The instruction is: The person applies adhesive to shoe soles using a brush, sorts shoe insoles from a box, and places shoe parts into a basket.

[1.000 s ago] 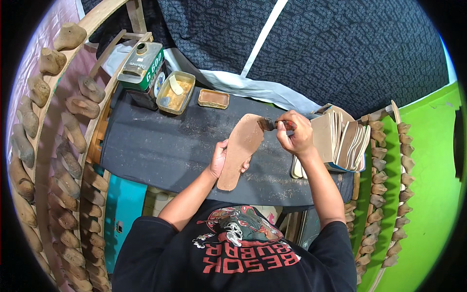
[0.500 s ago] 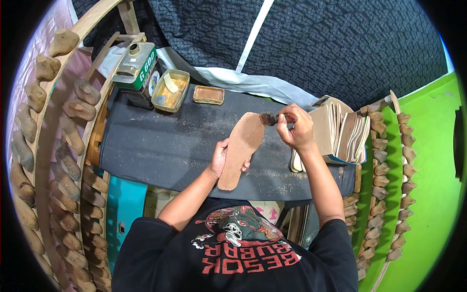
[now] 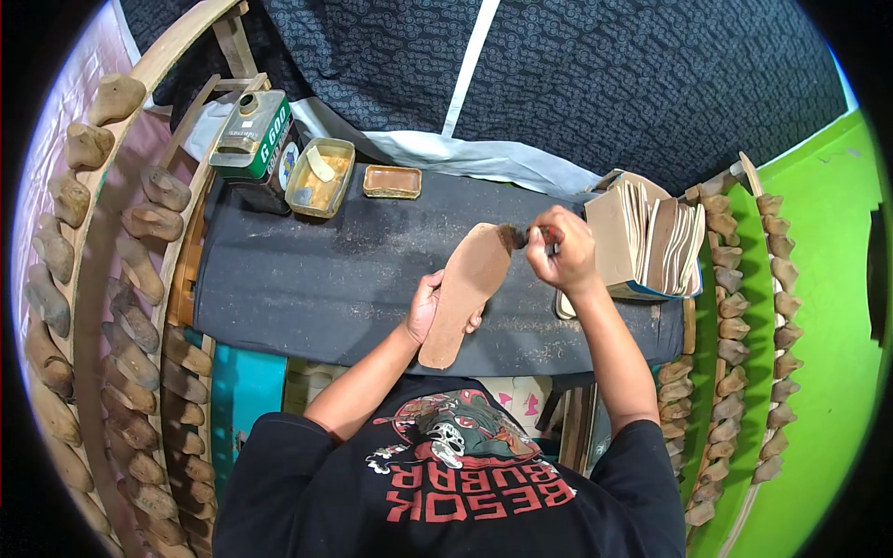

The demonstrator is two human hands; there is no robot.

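Brown sole across the left fingers

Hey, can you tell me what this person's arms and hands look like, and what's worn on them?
Short, loose, plain black sleeves leave the forearms bare. The left hand and right hand wear no gloves, and no watch or bracelet shows. Parts of both hands are hidden, so I can't rule out rings.
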